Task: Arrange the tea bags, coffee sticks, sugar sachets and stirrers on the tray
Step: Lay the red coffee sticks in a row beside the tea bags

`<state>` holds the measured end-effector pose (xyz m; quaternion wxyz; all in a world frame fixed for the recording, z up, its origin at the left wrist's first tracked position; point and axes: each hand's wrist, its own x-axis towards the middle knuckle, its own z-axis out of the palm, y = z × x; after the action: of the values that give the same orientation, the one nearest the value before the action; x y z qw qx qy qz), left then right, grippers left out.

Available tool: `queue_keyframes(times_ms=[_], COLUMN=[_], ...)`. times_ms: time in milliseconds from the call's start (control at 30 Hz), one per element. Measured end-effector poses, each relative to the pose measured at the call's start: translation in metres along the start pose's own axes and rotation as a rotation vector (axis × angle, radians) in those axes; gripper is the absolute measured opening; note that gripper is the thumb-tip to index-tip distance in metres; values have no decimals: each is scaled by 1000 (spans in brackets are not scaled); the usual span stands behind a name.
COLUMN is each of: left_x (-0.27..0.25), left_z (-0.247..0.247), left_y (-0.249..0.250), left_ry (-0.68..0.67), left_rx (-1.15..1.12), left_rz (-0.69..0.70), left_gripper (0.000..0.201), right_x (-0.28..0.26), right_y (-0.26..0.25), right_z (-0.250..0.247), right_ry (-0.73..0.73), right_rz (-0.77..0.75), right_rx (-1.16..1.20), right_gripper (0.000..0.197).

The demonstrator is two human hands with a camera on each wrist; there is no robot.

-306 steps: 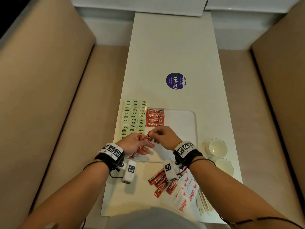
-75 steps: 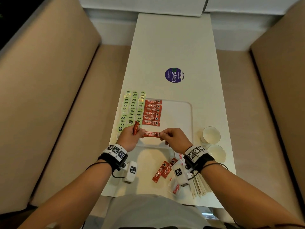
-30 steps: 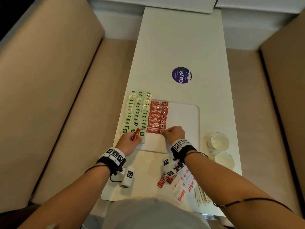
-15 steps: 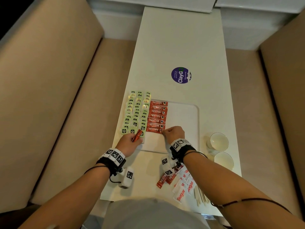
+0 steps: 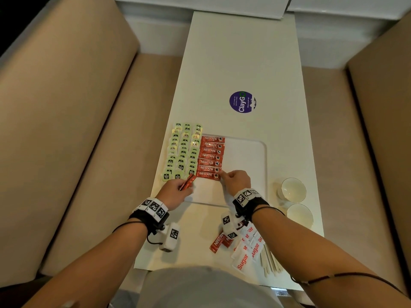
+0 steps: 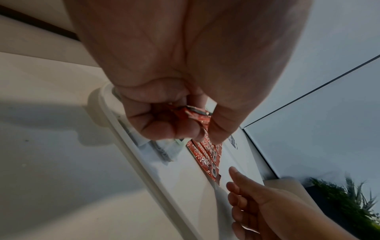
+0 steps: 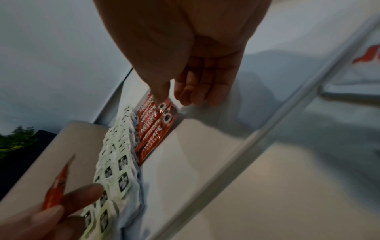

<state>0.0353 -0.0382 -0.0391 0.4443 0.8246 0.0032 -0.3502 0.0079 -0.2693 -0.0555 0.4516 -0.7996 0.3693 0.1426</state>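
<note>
A white tray holds three columns of green tea bags on its left side. Beside them lies a column of red coffee sticks. My right hand touches the right end of the nearest stick with a fingertip, its other fingers loosely curled. My left hand hovers at the tray's near left corner and grips a few coffee sticks, also seen in the left wrist view. Loose coffee sticks, sugar sachets and wooden stirrers lie on the table near me.
Two white cups stand right of the tray on the white table. A round purple sticker lies beyond the tray. Beige benches flank the table. The tray's right half is bare.
The stick held between both hands 2.5 s ago now lies at the near end of the column. Over the last second the hands have hardly moved.
</note>
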Motion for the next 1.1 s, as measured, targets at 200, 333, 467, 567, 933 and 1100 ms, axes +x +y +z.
queue_keyframes(times_ms=[200, 333, 467, 567, 933, 1100], left_x=[-3, -4, -8, -11, -15, -12], left_z=[6, 11, 14, 15, 16, 15], left_y=[7, 12, 18, 18, 24, 23], left_ry=[-46, -77, -113, -161, -14, -15], left_rx=[-3, 71, 129, 115, -49, -130], left_rz=[-5, 25, 37, 65, 83, 92], left_gripper=[11, 12, 8, 18, 13, 11], right_x=[-11, -21, -29, -35, -34, -35], right_y=[-1, -10, -14, -15, -4, -1], right_z=[-6, -9, -8, -10, -22, -25], right_ry=[-136, -394, -503, -502, -427, -435], right_rz=[-233, -386, -543, -611, -489, -421], right_rx=[57, 51, -88, -91, -42, 8], right_gripper=[27, 28, 39, 19, 11, 12])
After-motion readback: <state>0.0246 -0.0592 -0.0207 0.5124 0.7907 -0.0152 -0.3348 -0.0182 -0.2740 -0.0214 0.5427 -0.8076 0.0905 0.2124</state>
